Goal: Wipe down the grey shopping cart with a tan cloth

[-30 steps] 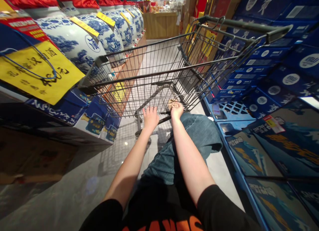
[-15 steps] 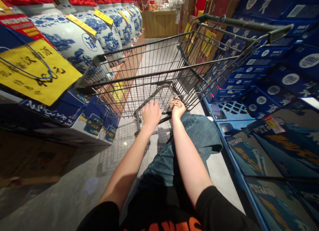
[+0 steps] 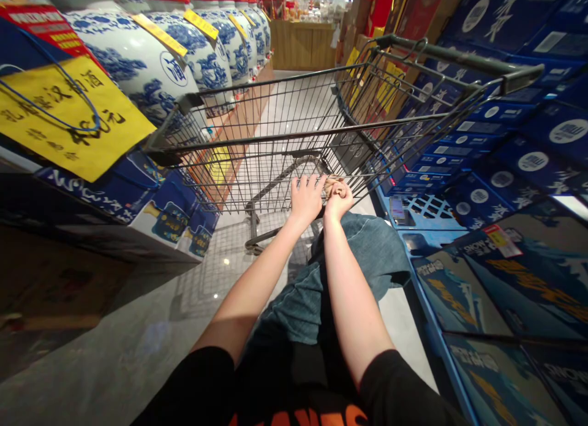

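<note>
A black wire shopping cart [image 3: 275, 138] stands sideways in front of me. My right hand [image 3: 339, 204] is closed around a crumpled beige cloth [image 3: 334, 184], close to the lower side of the cart. Beside it, my left hand [image 3: 307, 200] has its fingers spread and holds nothing; its fingertips reach toward the cart's lower wires, and whether they touch is unclear. The cloth lies just right of my left fingertips. Part of it is hidden by my right fingers.
Large blue-and-white jars [image 3: 151, 64] with red covers line a ledge at left. A yellow price sign [image 3: 68, 116] hangs near me. Stacked blue boxes [image 3: 528, 156] and a blue plastic pallet [image 3: 432, 217] flank the right. A wooden counter [image 3: 301, 45] stands at the aisle's end.
My left hand has moved right, close to my right hand, and its fingers have spread. My right hand, still gripping the cloth, has shifted slightly right. The view has shifted a little.
</note>
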The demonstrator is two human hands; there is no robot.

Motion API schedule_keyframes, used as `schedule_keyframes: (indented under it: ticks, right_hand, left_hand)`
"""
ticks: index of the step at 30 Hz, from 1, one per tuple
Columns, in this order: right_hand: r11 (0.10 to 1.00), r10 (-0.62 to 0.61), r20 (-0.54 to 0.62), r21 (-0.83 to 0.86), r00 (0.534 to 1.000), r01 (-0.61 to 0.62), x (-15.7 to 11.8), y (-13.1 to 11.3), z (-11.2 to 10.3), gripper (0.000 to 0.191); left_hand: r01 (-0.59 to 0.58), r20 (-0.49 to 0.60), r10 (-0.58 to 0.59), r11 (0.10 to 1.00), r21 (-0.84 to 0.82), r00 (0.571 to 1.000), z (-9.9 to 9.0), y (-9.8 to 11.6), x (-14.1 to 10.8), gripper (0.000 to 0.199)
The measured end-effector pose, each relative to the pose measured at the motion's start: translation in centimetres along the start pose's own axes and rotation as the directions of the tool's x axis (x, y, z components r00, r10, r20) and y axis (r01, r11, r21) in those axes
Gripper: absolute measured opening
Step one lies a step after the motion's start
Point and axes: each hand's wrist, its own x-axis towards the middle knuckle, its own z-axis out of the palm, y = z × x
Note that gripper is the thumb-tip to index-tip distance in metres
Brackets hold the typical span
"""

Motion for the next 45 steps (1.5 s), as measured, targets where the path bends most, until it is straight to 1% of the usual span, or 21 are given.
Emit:
schedule_keyframes:
  ticks: [1,3,5,7,9,12,15,17,21,24,26,28,30,31,33,34,35,37,40,42,45]
  right_hand:
    - [1.000,0.023,-0.035,-0.008,0.999,-0.023,0.0,0.0,0.1,0.039]
    - [0.995,0.099,-0.072,-0.015,0.992,-0.101,-0.4,0.2,0.3,0.029]
    - [0.987,0.160,-0.060,-0.017,0.985,-0.161,-0.9,0.4,0.5,0.015]
    - [0.983,0.184,-0.061,-0.009,0.981,-0.185,-1.3,0.2,0.7,0.009]
    - [0.985,0.171,-0.091,0.013,0.981,-0.170,-1.2,-0.5,0.5,0.016]
    - [0.992,0.117,-0.153,0.054,0.981,-0.110,-0.6,-2.3,-0.2,0.030]
    - [0.995,0.060,-0.184,0.088,0.981,-0.044,-0.3,-3.7,-0.8,0.035]
    - [0.994,0.090,-0.166,0.076,0.982,-0.079,-0.5,-4.0,-0.7,0.030]
    - [0.977,0.215,-0.086,0.017,0.973,-0.214,-1.6,-3.2,0.0,0.015]
    - [0.976,0.218,-0.070,0.018,0.973,-0.217,-2.3,-3.3,0.4,0.004]
    - [0.986,0.165,-0.087,0.033,0.983,-0.162,-2.5,-4.2,0.2,0.005]
    - [0.996,0.086,-0.112,0.049,0.990,-0.081,-2.6,-5.6,-0.4,0.012]
    - [0.998,-0.041,-0.133,0.046,0.990,0.048,-2.6,-7.0,-1.0,0.019]
    - [0.990,-0.134,-0.136,0.023,0.982,0.138,-2.7,-7.5,-1.3,0.022]
    - [0.944,-0.327,-0.097,-0.074,0.940,0.321,-3.0,-8.1,-1.7,0.023]
    - [0.912,-0.396,-0.050,-0.139,0.917,0.386,-3.2,-8.2,-1.7,0.023]
    - [0.883,-0.428,0.007,-0.209,0.904,0.420,-3.5,-8.1,-1.7,0.025]
    - [0.845,-0.397,0.114,-0.343,0.911,0.411,-4.2,-7.9,-1.5,0.032]
    - [0.773,-0.348,0.204,-0.490,0.915,0.403,-5.0,-7.5,-1.2,0.039]
    - [0.738,-0.361,0.232,-0.521,0.903,0.429,-5.1,-7.5,-1.2,0.041]
    - [0.730,-0.436,0.219,-0.482,0.873,0.485,-4.5,-8.2,-1.3,0.041]
  left_hand:
    - [0.004,0.002,-0.004,1.000,0.002,1.000,-0.1,0.0,0.1,0.057]
    - [0.018,-0.001,-0.018,1.000,0.002,1.000,-0.2,0.2,0.1,0.053]
    - [0.032,-0.007,-0.032,0.999,0.007,0.999,-0.3,0.3,0.2,0.051]
    - [0.045,-0.007,-0.045,0.999,0.012,0.999,-0.3,0.2,0.2,0.050]
    - [0.044,-0.004,-0.044,0.999,0.015,0.999,-0.3,0.0,0.0,0.051]
    - [0.026,-0.003,-0.026,0.999,0.020,1.000,-0.3,-0.6,-0.4,0.055]
    - [0.021,-0.009,-0.020,1.000,0.019,1.000,-0.2,-1.3,-0.9,0.059]
    - [0.033,-0.020,-0.033,0.999,0.007,0.999,-0.1,-1.7,-1.1,0.059]
    - [0.077,-0.041,-0.076,0.997,0.006,0.996,-0.1,-2.2,-1.4,0.056]
    - [0.101,-0.053,-0.100,0.994,0.030,0.994,-0.2,-2.7,-1.7,0.055]
    - [0.106,-0.059,-0.103,0.994,0.041,0.993,-0.3,-3.2,-1.9,0.055]
    - [0.106,-0.062,-0.103,0.993,0.049,0.993,-0.3,-3.7,-2.2,0.056]
    - [0.110,-0.061,-0.107,0.992,0.054,0.992,-0.4,-4.2,-2.5,0.056]
    - [0.116,-0.061,-0.112,0.992,0.057,0.992,-0.4,-4.4,-2.6,0.055]
    - [0.131,-0.062,-0.127,0.989,0.063,0.990,-0.5,-4.6,-2.8,0.054]
    - [0.139,-0.065,-0.135,0.988,0.066,0.989,-0.5,-4.7,-2.8,0.053]
    - [0.148,-0.067,-0.143,0.987,0.068,0.987,-0.6,-4.8,-2.9,0.052]
    - [0.162,-0.073,-0.157,0.984,0.071,0.985,-0.7,-4.9,-3.0,0.051]
    - [0.172,-0.076,-0.166,0.982,0.076,0.983,-0.8,-5.1,-3.1,0.050]
    - [0.173,-0.080,-0.166,0.982,0.080,0.983,-0.9,-5.2,-3.2,0.049]
    - [0.169,-0.091,-0.161,0.982,0.089,0.983,-0.9,-5.4,-3.4,0.049]
